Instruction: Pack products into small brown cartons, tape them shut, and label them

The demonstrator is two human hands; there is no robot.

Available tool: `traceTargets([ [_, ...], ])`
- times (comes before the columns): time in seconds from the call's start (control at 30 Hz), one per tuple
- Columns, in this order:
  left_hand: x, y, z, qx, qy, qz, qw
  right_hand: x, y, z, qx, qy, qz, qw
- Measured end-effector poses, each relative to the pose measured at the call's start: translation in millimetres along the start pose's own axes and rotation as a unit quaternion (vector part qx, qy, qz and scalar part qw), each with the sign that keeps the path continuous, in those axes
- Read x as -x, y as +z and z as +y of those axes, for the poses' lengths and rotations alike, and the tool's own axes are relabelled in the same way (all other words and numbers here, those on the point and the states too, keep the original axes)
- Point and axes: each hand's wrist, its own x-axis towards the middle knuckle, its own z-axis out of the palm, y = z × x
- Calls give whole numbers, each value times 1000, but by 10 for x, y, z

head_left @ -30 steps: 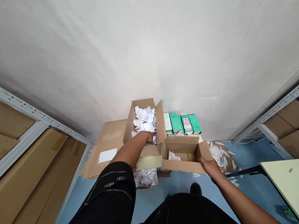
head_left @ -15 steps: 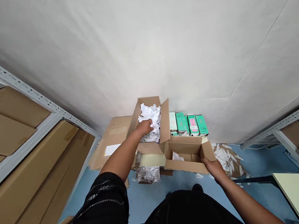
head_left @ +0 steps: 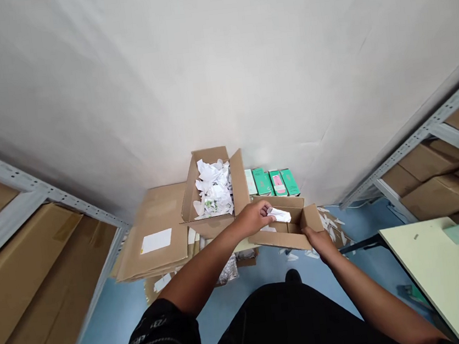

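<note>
My left hand [head_left: 254,218] pinches a piece of crumpled white paper [head_left: 280,215] above the opening of a small cardboard box [head_left: 281,239]. That box is open at the top, and another bit of white paper shows inside it. On its right wall my right hand [head_left: 319,240] is closed, thumb on the rim, fingers partly hidden. Up and left of my left hand stands a larger open cardboard box [head_left: 238,182], filled with crumpled white paper [head_left: 214,187].
Green boxes [head_left: 262,181] stand by the wall. Flattened cardboard [head_left: 151,214] lies at left, bubble wrap [head_left: 228,271] below. Shelves with cartons [head_left: 434,187] flank both sides. A pale table [head_left: 426,260] is at right; paper scraps [head_left: 331,226] litter the floor.
My left hand has moved right, out of the larger box to above the small one, bringing a piece of paper. My right hand still grips the small box. The view has shifted right.
</note>
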Motion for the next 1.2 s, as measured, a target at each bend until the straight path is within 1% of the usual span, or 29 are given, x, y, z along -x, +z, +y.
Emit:
traceTargets([
  [0.03,-21,77,-17,-32,-8,-20,999,44,-36,10,-1,9,9,1000],
  [0.1,-52,157,-24,-86,-10,-51,995,120,-125,38,-1,21,32,999],
  [0.17,-69,176,13,-120,12,-68,990,173,-237,83,-8,20,55,998],
  [0.23,-81,194,70,-145,54,-65,986,202,-374,140,-35,14,75,996],
  [0.27,-89,222,95,-156,77,-50,983,209,-451,172,-51,16,82,995],
  [0.33,-114,339,124,-174,111,10,978,212,-621,239,-76,29,91,992],
  [0.4,-160,540,126,-165,106,79,977,201,-811,310,-97,42,99,989],
  [0.43,-193,664,124,-141,83,99,982,189,-913,349,-111,43,102,988],
  [0.47,-234,800,126,-106,48,104,988,174,-1020,392,-127,39,106,985],
  [0.5,-283,942,136,-67,8,93,993,155,-1132,440,-141,36,111,983],
  [0.57,-405,1236,191,-12,-64,48,997,109,-1374,556,-153,36,121,980],
  [0.63,-553,1536,296,-2,-95,5,995,53,-1643,703,-153,43,126,979],
  [0.73,-804,2021,522,5,-110,-29,994,-47,-2094,978,-170,38,131,976],
  [0.83,-1049,2579,783,14,-128,-58,990,-160,-2581,1295,-201,39,161,965],
  [1.0,-1383,3530,1205,13,-109,-77,991,-259,-3364,1810,-260,62,186,946],
  [1.1,-1580,4004,1384,23,-94,-119,988,-214,-3728,2083,-296,76,204,930],
  [1.2,-1799,4416,1488,39,-75,-188,979,-137,-3964,2331,-336,87,228,910],
])
